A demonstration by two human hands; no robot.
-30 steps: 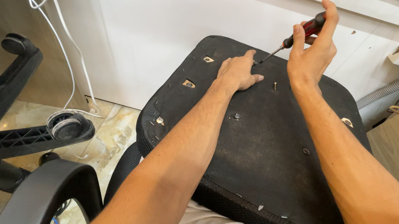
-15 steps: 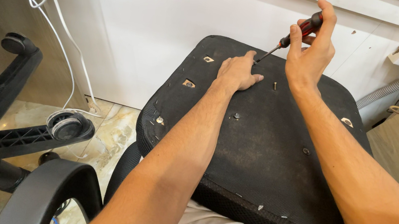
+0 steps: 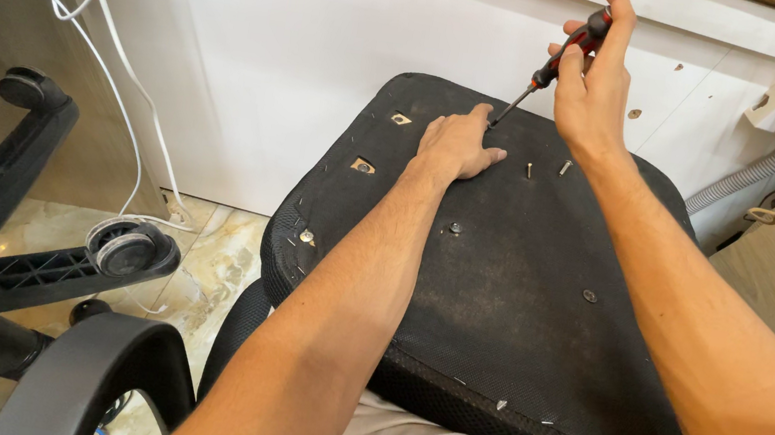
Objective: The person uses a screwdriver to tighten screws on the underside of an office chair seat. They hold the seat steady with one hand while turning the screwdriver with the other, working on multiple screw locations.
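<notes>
Gripping red-black screwdriver [image 3: 559,62], right hand [image 3: 596,85] slants shaft down-left toward far edge of seat underside [image 3: 518,296]; left hand [image 3: 456,144], flat, unclenched, touches tip.

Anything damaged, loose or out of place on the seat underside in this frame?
Yes. Two screws stand proud of the black seat base beside the left hand, not driven flush. Small staples poke out along the near fabric edge. The right hand holds a screwdriver.

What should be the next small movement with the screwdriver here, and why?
Probably turn the screwdriver in place with the right hand: its tip already meets the chair seat underside beside the left hand fingertips, which seem to steady that spot.
</notes>
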